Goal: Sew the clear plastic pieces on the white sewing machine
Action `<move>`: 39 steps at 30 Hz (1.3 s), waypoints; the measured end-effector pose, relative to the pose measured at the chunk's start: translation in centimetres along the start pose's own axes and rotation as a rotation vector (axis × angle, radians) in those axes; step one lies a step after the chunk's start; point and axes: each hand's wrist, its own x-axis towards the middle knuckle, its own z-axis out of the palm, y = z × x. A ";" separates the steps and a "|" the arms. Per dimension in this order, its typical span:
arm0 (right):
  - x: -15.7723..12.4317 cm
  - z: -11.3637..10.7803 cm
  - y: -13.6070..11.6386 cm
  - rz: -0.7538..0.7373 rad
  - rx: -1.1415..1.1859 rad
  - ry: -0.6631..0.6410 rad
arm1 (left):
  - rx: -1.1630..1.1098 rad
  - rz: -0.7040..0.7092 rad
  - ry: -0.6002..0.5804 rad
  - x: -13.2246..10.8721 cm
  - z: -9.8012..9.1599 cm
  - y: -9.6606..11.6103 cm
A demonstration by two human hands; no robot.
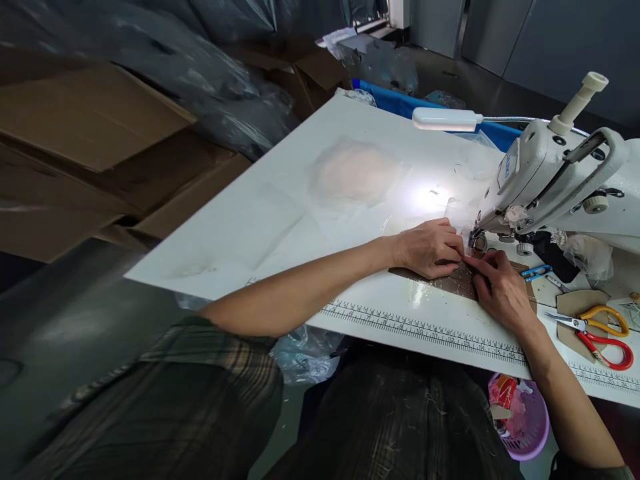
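Note:
A white sewing machine (540,173) stands at the right, its needle and presser foot (475,238) low over the table. Just left of the foot, my left hand (433,248) is closed, fingers curled and pinching the edge of a thin sheer fabric (456,212). My right hand (503,287) lies in front of the foot, its index finger stretched toward the left fingertips and its thumb tucked below. It appears to pinch the same fabric, though the edge between the fingers is barely visible. A brown plate (457,283) with thread bits lies beneath both hands.
Orange-and-red-handled scissors (583,325) and blue thread snips (537,273) lie at the right. A printed ruler (400,325) runs along the white table's (240,247) front edge. A lamp (447,120) shines from above. Cardboard boxes (100,120) stand left; a purple basket (537,433) sits below.

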 end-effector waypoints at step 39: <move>0.9 -1.1 -1.4 0.105 -0.194 -0.198 | 0.114 -0.108 -0.192 0.4 -1.6 0.7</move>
